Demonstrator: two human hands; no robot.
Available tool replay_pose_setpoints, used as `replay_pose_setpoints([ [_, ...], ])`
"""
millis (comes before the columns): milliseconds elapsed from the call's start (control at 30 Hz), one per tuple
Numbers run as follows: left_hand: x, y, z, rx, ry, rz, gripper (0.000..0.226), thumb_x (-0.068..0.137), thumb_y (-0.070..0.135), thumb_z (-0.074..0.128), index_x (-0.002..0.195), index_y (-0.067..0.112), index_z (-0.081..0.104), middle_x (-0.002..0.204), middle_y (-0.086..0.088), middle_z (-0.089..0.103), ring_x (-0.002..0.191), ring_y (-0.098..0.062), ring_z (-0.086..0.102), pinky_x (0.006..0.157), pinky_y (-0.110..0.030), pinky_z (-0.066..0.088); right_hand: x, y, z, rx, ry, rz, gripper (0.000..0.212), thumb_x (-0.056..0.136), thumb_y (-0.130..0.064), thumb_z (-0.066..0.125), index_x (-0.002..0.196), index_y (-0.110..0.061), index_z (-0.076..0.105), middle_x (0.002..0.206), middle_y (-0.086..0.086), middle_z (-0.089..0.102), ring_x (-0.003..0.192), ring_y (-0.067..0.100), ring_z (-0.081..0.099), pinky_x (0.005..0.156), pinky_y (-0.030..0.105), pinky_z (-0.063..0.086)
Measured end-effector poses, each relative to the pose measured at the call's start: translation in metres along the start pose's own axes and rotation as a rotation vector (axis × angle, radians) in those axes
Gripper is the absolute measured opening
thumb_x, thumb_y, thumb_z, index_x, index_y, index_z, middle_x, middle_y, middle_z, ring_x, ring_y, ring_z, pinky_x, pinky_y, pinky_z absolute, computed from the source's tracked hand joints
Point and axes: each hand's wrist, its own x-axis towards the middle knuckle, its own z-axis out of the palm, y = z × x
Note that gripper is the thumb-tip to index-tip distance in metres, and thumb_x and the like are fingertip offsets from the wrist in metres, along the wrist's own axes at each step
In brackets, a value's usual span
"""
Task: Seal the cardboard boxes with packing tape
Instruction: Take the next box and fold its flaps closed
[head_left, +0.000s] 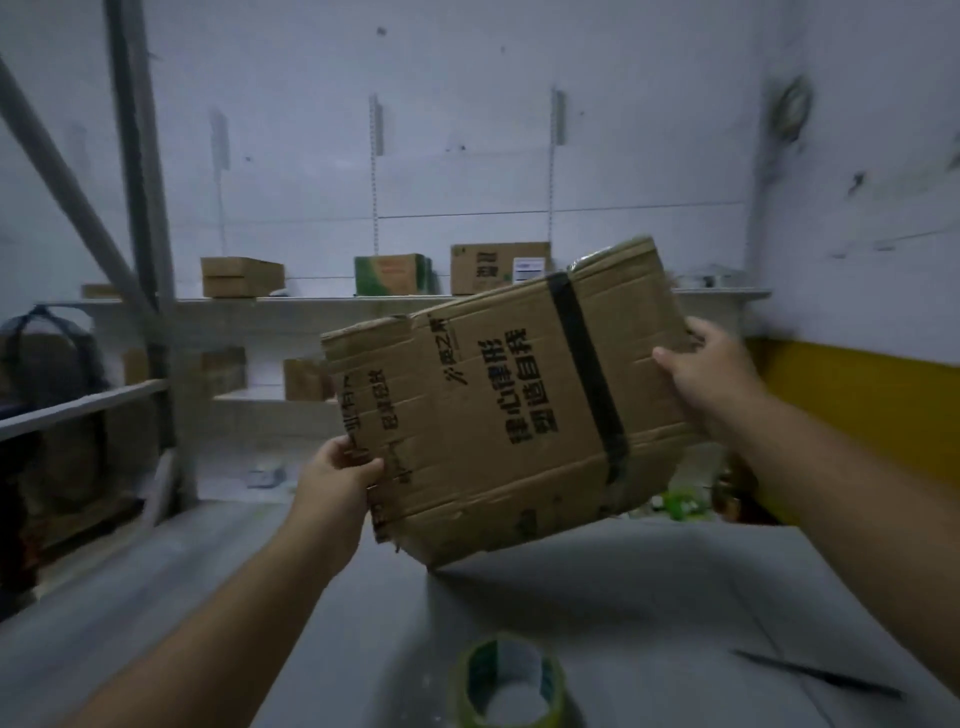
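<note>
A worn brown cardboard box (498, 405) with black printed characters and a dark tape strip across it is tilted, one lower corner resting on the grey table (649, 597). My left hand (337, 478) grips its lower left edge. My right hand (711, 364) holds its upper right edge. A roll of packing tape (506, 680) with a green core lies flat on the table near me, apart from the box.
A thin dark blade or pen (815, 673) lies on the table at right. Wall shelves (363, 304) behind carry several small boxes. A metal rack (140, 260) stands at left. Green clutter (685, 499) sits behind the box at right.
</note>
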Motion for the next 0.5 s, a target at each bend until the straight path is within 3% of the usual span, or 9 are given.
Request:
replay_pose_setpoints([
  [133, -0.008, -0.028, 0.062, 0.26, -0.246, -0.035, 0.023, 0.089, -0.003, 0.054, 0.098, 0.017, 0.058, 0.109, -0.012, 0.064, 0.095, -0.023, 0.061, 0.077, -0.033, 0.049, 0.024, -0.008, -0.06, -0.189, 0.115, -0.104, 0.044, 0.092, -0.016, 0.06, 0.135, -0.014, 0.049, 0.128, 0.009, 0.055, 0.113, 0.028, 0.055, 0.083, 0.03, 0.045],
  [200, -0.016, -0.042, 0.079, 0.577, -0.436, -0.055, 0.026, 0.088, 0.013, 0.061, 0.112, 0.022, 0.057, 0.121, -0.007, 0.06, 0.098, -0.017, 0.058, 0.072, -0.024, 0.047, 0.035, -0.008, -0.079, -0.267, 0.143, -0.138, 0.042, 0.092, -0.018, 0.061, 0.133, -0.015, 0.052, 0.128, 0.009, 0.057, 0.114, 0.028, 0.056, 0.085, 0.029, 0.044],
  [233, -0.02, -0.051, 0.084, 0.777, -0.542, -0.066, 0.043, 0.086, 0.025, 0.065, 0.126, 0.024, 0.05, 0.13, -0.004, 0.054, 0.105, -0.016, 0.055, 0.074, -0.022, 0.047, 0.039, -0.007, -0.085, -0.29, 0.152, -0.141, 0.042, 0.092, -0.019, 0.06, 0.133, -0.015, 0.052, 0.129, 0.009, 0.057, 0.114, 0.028, 0.055, 0.084, 0.027, 0.042],
  [300, -0.027, -0.07, 0.085, 1.193, -0.75, -0.058, 0.076, 0.08, 0.048, 0.066, 0.144, 0.033, 0.029, 0.147, 0.001, 0.035, 0.126, -0.017, 0.042, 0.096, -0.028, 0.043, 0.043, -0.002, -0.091, -0.319, 0.159, -0.153, 0.043, 0.094, -0.02, 0.059, 0.135, -0.016, 0.05, 0.131, 0.008, 0.056, 0.116, 0.027, 0.054, 0.083, 0.024, 0.04],
  [367, -0.037, -0.083, 0.084, 1.465, -0.954, 0.003, 0.086, 0.077, 0.058, 0.063, 0.147, 0.039, 0.016, 0.154, 0.005, 0.019, 0.138, -0.02, 0.023, 0.111, -0.041, 0.028, 0.047, 0.005, -0.092, -0.351, 0.156, -0.181, 0.043, 0.094, -0.021, 0.058, 0.136, -0.017, 0.05, 0.133, 0.007, 0.055, 0.119, 0.026, 0.053, 0.084, 0.024, 0.038],
  [500, -0.046, -0.087, 0.077, 1.517, -1.03, 0.003, 0.079, 0.076, 0.067, 0.058, 0.143, 0.043, 0.023, 0.151, 0.007, 0.024, 0.136, -0.02, 0.024, 0.114, -0.048, 0.023, 0.051, 0.015, -0.09, -0.392, 0.141, -0.252, 0.043, 0.093, -0.02, 0.059, 0.135, -0.018, 0.051, 0.129, 0.007, 0.058, 0.117, 0.025, 0.053, 0.086, 0.025, 0.039],
])
